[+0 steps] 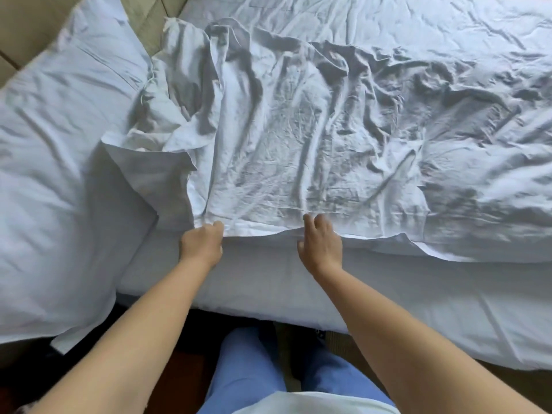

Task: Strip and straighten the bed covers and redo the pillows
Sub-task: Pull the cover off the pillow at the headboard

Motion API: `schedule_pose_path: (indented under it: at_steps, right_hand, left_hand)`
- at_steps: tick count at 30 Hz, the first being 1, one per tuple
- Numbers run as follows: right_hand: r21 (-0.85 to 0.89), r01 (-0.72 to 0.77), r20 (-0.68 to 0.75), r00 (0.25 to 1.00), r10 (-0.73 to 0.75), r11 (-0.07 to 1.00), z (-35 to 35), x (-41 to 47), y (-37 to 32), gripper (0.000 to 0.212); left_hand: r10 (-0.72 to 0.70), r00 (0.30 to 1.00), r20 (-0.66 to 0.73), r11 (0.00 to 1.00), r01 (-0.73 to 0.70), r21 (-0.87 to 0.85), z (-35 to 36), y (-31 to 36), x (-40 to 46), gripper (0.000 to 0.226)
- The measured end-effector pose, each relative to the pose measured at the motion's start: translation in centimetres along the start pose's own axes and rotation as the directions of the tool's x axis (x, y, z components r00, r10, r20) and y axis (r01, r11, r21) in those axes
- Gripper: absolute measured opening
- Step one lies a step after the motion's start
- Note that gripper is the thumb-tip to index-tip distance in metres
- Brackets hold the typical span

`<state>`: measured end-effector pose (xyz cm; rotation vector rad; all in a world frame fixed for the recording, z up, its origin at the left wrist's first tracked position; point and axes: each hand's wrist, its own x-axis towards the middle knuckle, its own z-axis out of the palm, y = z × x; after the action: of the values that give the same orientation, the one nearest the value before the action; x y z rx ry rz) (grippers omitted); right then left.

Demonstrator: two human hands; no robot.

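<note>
A crumpled white cover lies spread across the bed, bunched into deep folds at its upper left. My left hand grips the cover's near edge at its left corner, fingers curled under the hem. My right hand pinches the same near edge a little to the right, fingertips tucked into the fabric. A large white pillow lies at the left end of the bed, partly under the cover's bunched corner. Below the hem the white mattress side shows.
A beige padded headboard stands at the upper left behind the pillow. My legs in blue trousers are against the bed's side, on dark floor. More wrinkled white bedding stretches to the far edge and to the right.
</note>
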<state>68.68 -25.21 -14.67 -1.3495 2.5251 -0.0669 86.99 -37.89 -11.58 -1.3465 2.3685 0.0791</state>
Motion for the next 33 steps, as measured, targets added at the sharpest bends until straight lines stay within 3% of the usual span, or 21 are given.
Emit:
schedule_pose_path:
  at_steps: [2,4,6,8,10,13,15,17,21,28,33]
  right_hand:
    - [-0.106,-0.011,0.007,1.000,0.012,0.994,0.2,0.4,0.8,0.047]
    - [-0.084,0.017,0.130,0.992,-0.006,0.996,0.4,0.4,1.7,0.033]
    - [-0.045,0.083,0.201,0.977,-0.072,0.996,1.1,0.4,2.7,0.029]
    - [-0.064,0.195,0.438,0.887,-0.148,0.979,1.3,-0.1,3.2,0.034]
    - [-0.078,0.224,0.623,0.771,-0.128,0.971,1.2,-0.4,3.5,0.035]
    - [0.006,0.210,0.440,0.878,-0.191,0.978,-0.4,0.7,2.1,0.031]
    - [0.022,0.241,0.355,0.905,-0.233,0.970,-1.8,2.0,0.0,0.027]
    - [0.066,0.266,0.315,0.909,-0.273,0.962,-3.3,3.6,-2.3,0.028]
    - [0.117,0.348,0.249,0.896,-0.367,0.930,-6.1,6.7,-6.6,0.042]
    - [0.218,0.222,0.316,0.905,-0.284,0.951,-8.8,11.7,-13.4,0.045]
    - [0.438,-0.024,0.307,0.944,-0.124,0.899,-9.7,16.3,-19.0,0.039]
  left_hand:
    - [-0.104,0.991,0.090,0.957,0.124,-0.262,0.5,2.5,-0.2,0.030]
    - [-0.143,0.963,0.228,0.846,0.239,-0.477,1.2,5.1,0.0,0.037]
    - [-0.160,0.944,0.290,0.750,0.307,-0.586,1.7,6.8,0.5,0.037]
    - [-0.165,0.949,0.269,0.785,0.292,-0.547,1.6,7.3,0.6,0.035]
    - [-0.114,0.980,0.165,0.921,0.166,-0.353,1.1,6.7,0.6,0.031]
    - [0.015,1.000,-0.024,0.991,-0.018,-0.133,-0.1,4.9,0.8,0.032]
    - [0.058,0.988,-0.142,0.996,-0.066,-0.058,-1.3,3.2,1.6,0.035]
    - [0.053,0.972,-0.230,0.998,-0.059,-0.020,-2.9,1.5,2.6,0.042]
    - [-0.058,0.960,-0.276,0.998,0.055,-0.017,-6.7,-2.1,5.1,0.057]
    - [-0.203,0.955,-0.214,0.977,0.183,-0.110,-11.0,-8.0,10.3,0.057]
    - [-0.154,0.981,0.114,0.939,0.181,-0.292,-12.8,-12.1,14.2,0.035]
